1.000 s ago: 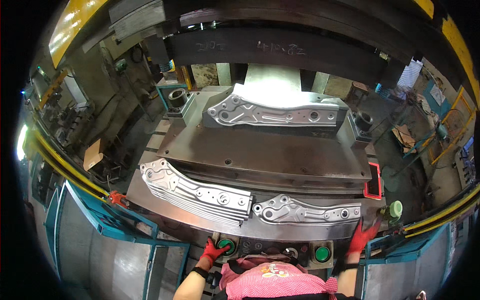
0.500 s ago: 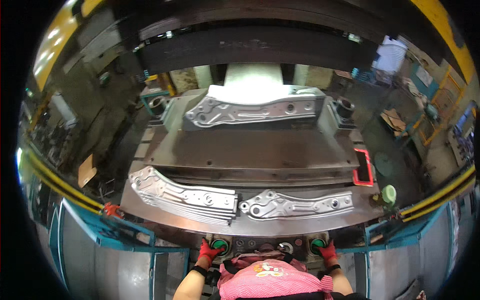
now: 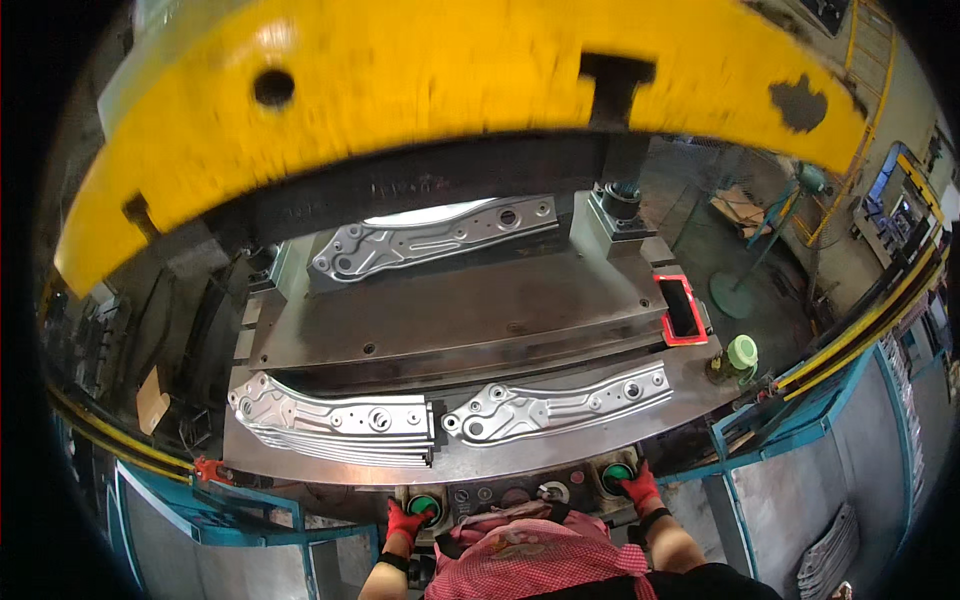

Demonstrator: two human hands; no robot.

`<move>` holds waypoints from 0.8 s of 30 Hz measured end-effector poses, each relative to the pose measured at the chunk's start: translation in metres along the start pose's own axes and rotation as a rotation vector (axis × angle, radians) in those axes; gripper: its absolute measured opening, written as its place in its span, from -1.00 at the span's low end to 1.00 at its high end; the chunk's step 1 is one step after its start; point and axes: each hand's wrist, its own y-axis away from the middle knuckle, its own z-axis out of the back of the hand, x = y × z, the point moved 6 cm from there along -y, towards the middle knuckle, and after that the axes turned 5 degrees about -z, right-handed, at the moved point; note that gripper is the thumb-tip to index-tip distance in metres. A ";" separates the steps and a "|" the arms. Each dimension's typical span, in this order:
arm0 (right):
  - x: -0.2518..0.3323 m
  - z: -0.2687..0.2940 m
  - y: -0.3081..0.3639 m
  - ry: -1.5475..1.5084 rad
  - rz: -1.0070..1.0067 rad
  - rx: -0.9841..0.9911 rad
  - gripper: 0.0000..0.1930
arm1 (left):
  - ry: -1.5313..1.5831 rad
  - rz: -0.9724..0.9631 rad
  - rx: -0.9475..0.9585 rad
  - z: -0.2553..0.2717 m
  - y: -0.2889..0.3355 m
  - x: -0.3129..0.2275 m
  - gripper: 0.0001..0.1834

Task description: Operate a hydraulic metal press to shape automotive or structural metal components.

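Observation:
My left hand (image 3: 405, 519), in a red glove, rests at a round green push button (image 3: 423, 508) on the near edge of the press. Its thumb lies on the button, with the fingers spread along the housing's outer side. The red-gloved right hand (image 3: 640, 487) is placed likewise, thumb over a second green push button (image 3: 617, 477) and fingers apart. Ahead, a long stamped metal bracket (image 3: 440, 238) lies on the lower die (image 3: 450, 305). Above it hangs the dark upper die (image 3: 400, 185) under a yellow press ram (image 3: 430, 80), covering the bracket's far edge.
On the front ledge sit a stack of similar brackets (image 3: 335, 415) at left and a single bracket (image 3: 560, 403) at right. A red-framed phone (image 3: 682, 308) and a green-lidded bottle (image 3: 741, 352) stand farther right. Teal-framed bins (image 3: 790, 490) flank me, one holding stacked brackets.
The yellow ram and upper die have come down toward the bracket on the lower die. My view has shifted and tilted. Both hands stay at the green push buttons.

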 end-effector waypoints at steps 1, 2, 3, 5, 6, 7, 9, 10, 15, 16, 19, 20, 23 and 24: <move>0.003 0.001 0.002 0.024 -0.006 0.001 0.14 | -0.006 -0.009 -0.002 0.000 0.000 -0.001 0.48; 0.003 0.003 0.003 0.012 -0.003 -0.005 0.14 | 0.027 -0.009 0.004 -0.001 0.000 -0.001 0.48; 0.005 0.004 0.006 0.001 0.001 -0.009 0.14 | 0.060 -0.007 0.008 0.000 0.003 -0.002 0.48; 0.007 0.006 0.008 0.005 -0.019 -0.002 0.14 | 0.132 -0.016 0.029 -0.007 -0.007 0.007 0.49; 0.018 0.006 0.010 0.023 -0.030 0.022 0.15 | 0.175 -0.019 0.030 -0.009 -0.016 0.025 0.49; 0.019 0.006 0.012 0.041 -0.052 0.037 0.15 | 0.203 -0.022 0.041 -0.013 -0.022 0.032 0.49; 0.019 0.006 0.012 0.080 -0.047 0.004 0.15 | 0.252 -0.025 0.055 -0.015 -0.028 0.038 0.49; 0.018 0.006 0.012 0.101 -0.049 -0.013 0.15 | 0.252 -0.022 0.064 -0.016 -0.029 0.038 0.49; 0.021 0.007 0.008 -0.024 -0.040 0.082 0.14 | 0.099 -0.051 0.014 -0.005 -0.019 0.026 0.45; 0.022 0.005 0.009 -0.073 -0.011 0.109 0.14 | 0.036 -0.065 -0.020 -0.001 -0.016 0.028 0.43; 0.040 0.024 0.012 -0.319 0.037 0.081 0.10 | 0.300 -0.073 0.134 0.018 -0.008 0.044 0.30; 0.019 0.068 0.021 -0.402 0.043 -0.224 0.06 | 0.479 0.034 0.327 0.027 0.047 -0.052 0.19; 0.088 0.148 0.061 -0.212 0.292 -0.665 -0.12 | 0.412 0.085 0.214 0.115 0.057 -0.019 -0.36; 0.119 0.169 0.076 -0.122 0.358 -0.689 -0.12 | 0.319 -0.117 0.115 0.148 0.087 -0.083 -0.49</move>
